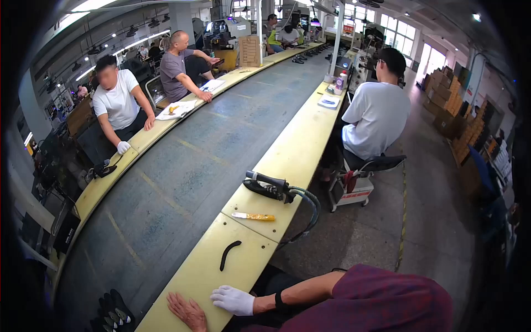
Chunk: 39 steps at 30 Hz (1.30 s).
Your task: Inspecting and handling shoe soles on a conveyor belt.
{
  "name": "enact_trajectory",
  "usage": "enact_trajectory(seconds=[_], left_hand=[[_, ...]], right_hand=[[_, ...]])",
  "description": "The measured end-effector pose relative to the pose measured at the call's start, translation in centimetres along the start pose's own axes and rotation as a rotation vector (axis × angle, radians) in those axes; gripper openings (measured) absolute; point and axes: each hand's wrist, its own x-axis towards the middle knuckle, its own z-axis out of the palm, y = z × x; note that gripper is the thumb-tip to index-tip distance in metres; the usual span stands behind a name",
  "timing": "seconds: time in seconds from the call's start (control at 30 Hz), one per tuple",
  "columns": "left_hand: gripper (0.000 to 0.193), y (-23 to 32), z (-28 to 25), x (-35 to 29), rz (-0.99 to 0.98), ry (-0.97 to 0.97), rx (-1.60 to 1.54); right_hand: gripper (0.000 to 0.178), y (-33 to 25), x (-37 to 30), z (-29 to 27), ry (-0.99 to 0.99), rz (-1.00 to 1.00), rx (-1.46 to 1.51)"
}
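My bare left hand (187,311) lies on the pale yellow worktop (199,265), fingers stretched out and nothing in them. To its right rests my right hand (233,300) in a white glove, also on the worktop, fingers loosely extended and holding nothing visible. A curved black strip (229,255) lies just beyond both hands, touched by neither. Farther off is a knife-like tool (253,217) with a yellow patterned handle and a pale blade. Behind it sits a black iron (268,187) with a thick hose at its right end.
A grey conveyor belt (182,166) runs along the worktop's left, with dark shoes (113,312) at the lower left. Two people (119,102) sit across the belt. Ahead on the right, a person in white (379,116) sits on a chair. Stacked boxes (442,94) stand farther right.
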Motion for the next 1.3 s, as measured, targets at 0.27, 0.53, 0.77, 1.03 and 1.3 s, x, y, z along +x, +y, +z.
enact_trajectory(seconds=[0.27,0.53,0.77,1.03,1.3], left_hand=[[0.062,0.17,-0.08,0.12,-0.020,-0.008,-0.009],[0.063,0.31,-0.17,0.15,-0.037,-0.031,0.003],[0.064,0.15,0.05,0.15,-0.032,-0.030,0.008],[0.064,-0.07,0.23,0.09,-0.037,-0.034,-0.005],[0.065,-0.19,0.37,0.06,-0.029,-0.027,-0.005]], right_hand=[[0.025,-0.08,0.14,-0.17,0.025,0.017,-0.010],[0.025,-0.01,0.05,-0.12,0.041,-0.014,-0.008],[0.024,0.02,0.08,-0.02,0.123,-0.021,0.006],[0.024,-0.06,0.14,-0.19,0.042,-0.014,-0.007],[0.024,-0.04,0.13,-0.10,0.059,-0.024,-0.012]])
